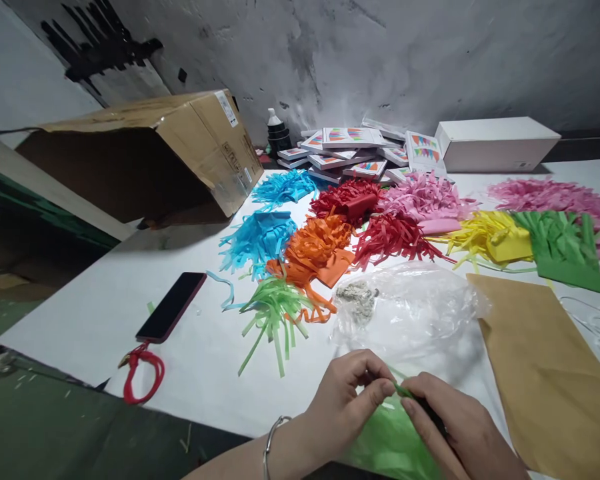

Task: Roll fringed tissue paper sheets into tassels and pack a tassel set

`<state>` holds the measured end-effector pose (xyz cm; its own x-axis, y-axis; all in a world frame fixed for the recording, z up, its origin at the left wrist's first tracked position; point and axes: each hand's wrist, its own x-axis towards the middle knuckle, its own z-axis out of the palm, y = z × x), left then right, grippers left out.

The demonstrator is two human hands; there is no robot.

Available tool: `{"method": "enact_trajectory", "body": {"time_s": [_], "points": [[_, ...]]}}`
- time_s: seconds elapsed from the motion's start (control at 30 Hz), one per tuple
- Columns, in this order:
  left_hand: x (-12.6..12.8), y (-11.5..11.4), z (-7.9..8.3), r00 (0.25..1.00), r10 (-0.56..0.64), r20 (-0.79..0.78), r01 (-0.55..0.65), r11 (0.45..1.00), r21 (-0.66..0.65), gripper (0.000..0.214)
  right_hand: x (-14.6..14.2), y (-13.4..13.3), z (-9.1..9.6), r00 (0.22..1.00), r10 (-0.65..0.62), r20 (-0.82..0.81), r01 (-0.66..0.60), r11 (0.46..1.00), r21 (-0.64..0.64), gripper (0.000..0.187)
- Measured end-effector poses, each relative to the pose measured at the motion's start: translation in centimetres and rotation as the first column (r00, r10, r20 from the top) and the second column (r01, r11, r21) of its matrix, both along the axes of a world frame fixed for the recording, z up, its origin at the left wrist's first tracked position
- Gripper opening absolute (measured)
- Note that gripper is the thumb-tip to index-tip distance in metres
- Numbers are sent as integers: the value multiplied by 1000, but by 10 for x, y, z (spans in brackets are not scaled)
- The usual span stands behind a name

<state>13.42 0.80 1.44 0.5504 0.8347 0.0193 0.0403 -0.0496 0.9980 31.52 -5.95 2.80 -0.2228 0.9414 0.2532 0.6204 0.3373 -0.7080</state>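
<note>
Near the table's front edge, my left hand (353, 393) and my right hand (455, 413) meet over a green tissue-paper tassel (393, 443). Fingertips of both hands pinch its narrow, twisted part, while the wider light-green paper hangs below, slightly blurred. A silver bracelet (273, 443) circles my left wrist. Just beyond my hands lies a clear plastic bag (425, 300) with a bundle of greyish string (357, 300) at its left side. A loose light-green fringed tassel (275, 307) is spread on the table to the left.
Fringed paper bundles in blue (260, 240), orange (320, 243), red (395, 237), pink (425, 197), yellow (495, 237) and green (560, 250) lie behind. Brown paper (545, 360) is at right, a phone (173, 307) at left. Boxes (350, 138), a carton (215, 147) and a white box (497, 143) stand behind.
</note>
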Motion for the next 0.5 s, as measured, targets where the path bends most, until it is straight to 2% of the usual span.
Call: {"method": "enact_trajectory", "body": {"time_s": [0.1, 0.17, 0.23, 0.33, 0.4, 0.5], "points": [[-1, 1, -1, 1000, 0, -17, 1, 999, 35, 25, 0, -2, -1, 1000, -12, 22, 13, 999, -38, 24], [-1, 1, -3, 1000, -10, -16, 10, 1000, 2, 23, -2, -2, -2, 1000, -17, 25, 18, 999, -51, 25], [-1, 1, -4, 1000, -5, 9, 7, 990, -139, 24, -4, -1, -3, 1000, -17, 7, 17, 999, -50, 25], [-1, 2, -6, 997, 38, 65, -11, 927, -375, 33, -4, 0, -4, 1000, 4, 3, -4, 1000, 2, 16], [-1, 3, -7, 995, 61, 83, -18, 900, -435, 37, -5, 1, -6, 999, 1, 49, -5, 996, 88, 12], [-1, 3, -8, 997, 28, 78, 11, 890, -456, 41, -8, 2, -9, 983, -5, 182, -27, 984, 176, 10]]}}
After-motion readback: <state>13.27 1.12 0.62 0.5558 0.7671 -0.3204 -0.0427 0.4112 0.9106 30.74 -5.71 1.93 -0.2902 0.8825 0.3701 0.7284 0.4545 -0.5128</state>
